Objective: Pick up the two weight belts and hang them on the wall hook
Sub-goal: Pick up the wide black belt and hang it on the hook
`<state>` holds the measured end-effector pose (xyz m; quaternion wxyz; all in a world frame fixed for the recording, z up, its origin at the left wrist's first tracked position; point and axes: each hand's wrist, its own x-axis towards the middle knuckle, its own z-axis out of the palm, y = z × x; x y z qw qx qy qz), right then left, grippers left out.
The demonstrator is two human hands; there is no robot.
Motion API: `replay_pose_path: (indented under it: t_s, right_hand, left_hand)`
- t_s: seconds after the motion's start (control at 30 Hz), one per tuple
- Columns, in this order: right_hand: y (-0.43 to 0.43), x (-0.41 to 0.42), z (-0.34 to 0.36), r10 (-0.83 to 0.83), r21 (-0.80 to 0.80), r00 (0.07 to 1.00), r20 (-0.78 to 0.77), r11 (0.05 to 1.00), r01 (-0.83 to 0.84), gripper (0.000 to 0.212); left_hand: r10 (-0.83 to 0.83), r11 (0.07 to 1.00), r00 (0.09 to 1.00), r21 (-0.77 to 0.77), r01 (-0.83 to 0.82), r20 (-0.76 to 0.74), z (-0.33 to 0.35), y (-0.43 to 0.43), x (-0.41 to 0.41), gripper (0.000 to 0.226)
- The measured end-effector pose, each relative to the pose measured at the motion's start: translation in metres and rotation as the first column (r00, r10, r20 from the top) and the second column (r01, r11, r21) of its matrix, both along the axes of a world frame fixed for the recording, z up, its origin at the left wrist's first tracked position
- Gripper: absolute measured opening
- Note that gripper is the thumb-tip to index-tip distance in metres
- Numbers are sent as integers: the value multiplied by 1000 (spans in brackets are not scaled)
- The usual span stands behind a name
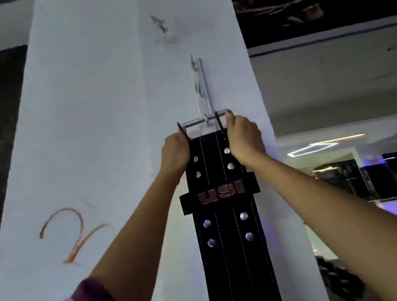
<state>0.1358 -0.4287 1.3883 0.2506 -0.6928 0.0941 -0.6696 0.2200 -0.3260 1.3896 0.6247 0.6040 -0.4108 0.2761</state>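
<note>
A black leather weight belt with silver rivets and red "USI" lettering hangs flat against a white pillar. Its metal buckle sits at the top, level with the lower end of a white wall hook bracket. My left hand grips the belt's top left corner by the buckle. At the top right corner my right hand grips the belt as well. Whether the buckle rests on the hook I cannot tell. Only one belt is in view.
The pillar carries an orange scribble at lower left and a chipped patch above the hook. Dark wall murals flank the pillar. To the right lies a dim gym room with blue and white lights.
</note>
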Motion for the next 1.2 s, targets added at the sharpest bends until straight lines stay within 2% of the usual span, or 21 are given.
replay_pose_path:
  t_s: [0.07,0.1,0.13,0.2,0.27,0.33,0.43,0.47,0.53,0.6,0.73,0.87,0.93,1.0,1.03,1.1,1.2]
  right_hand:
    - [-7,0,-9,180,-43,984,-3,983,-180,39]
    - [-9,-2,-14,330,-36,944,-2,943,-330,31]
    - [-10,-5,-17,453,-23,891,13,891,-453,27]
    - [-10,-12,-19,570,-22,820,50,822,-570,25]
    - [-9,-19,-18,590,-54,805,54,807,-588,21]
    - [-7,-26,-19,621,-38,783,18,783,-620,17]
    - [-9,-30,-26,656,6,754,-31,755,-656,9]
    - [-9,-29,-26,637,3,771,-20,771,-637,7]
    - [-9,-25,-20,532,22,846,32,846,-532,25]
    - [-7,-19,-9,415,117,907,74,900,-421,36]
    - [-7,-11,1,340,263,933,123,895,-360,41]
    - [-8,-11,-1,341,215,936,87,911,-352,41]
    - [-11,-18,-5,451,168,893,-18,881,-442,28]
    - [-13,-28,-20,603,162,789,-121,796,-583,34]
    - [-14,-31,-33,659,172,743,-119,751,-638,41]
    - [-12,-33,-70,702,178,712,-37,705,-686,50]
    - [-2,-27,-147,723,155,689,52,676,-720,36]
  left_hand:
    - [-377,926,926,-17,377,-20,-23,13,-1,33]
    - [-494,869,869,-8,494,-8,-32,20,-1,26]
    - [-540,842,842,1,540,9,-36,24,0,24]
    - [-498,866,867,-52,498,17,-35,22,0,22]
    - [-438,894,896,-144,424,-80,-27,17,-4,14]
    - [-445,891,879,-180,417,-169,-22,15,-8,11]
    - [-447,888,871,-214,406,-203,-19,16,-12,9]
    - [-438,892,874,-220,394,-209,-18,16,-14,10]
    - [-424,900,875,-221,377,-235,-14,17,-19,12]
    - [-390,915,880,-220,338,-272,-7,18,-21,15]
    - [-247,960,927,-202,194,-283,3,14,-17,17]
    - [-217,974,936,-124,189,-276,1,14,-18,22]
    - [-263,965,939,-75,253,-219,-15,18,-25,25]
    - [-316,949,930,-57,311,-186,-42,23,-31,35]
    - [-322,947,935,-53,318,-150,-59,26,-33,39]
    - [-333,943,939,-51,330,-81,-97,29,-35,42]
    - [-431,902,883,-107,418,-185,-162,31,-36,35]
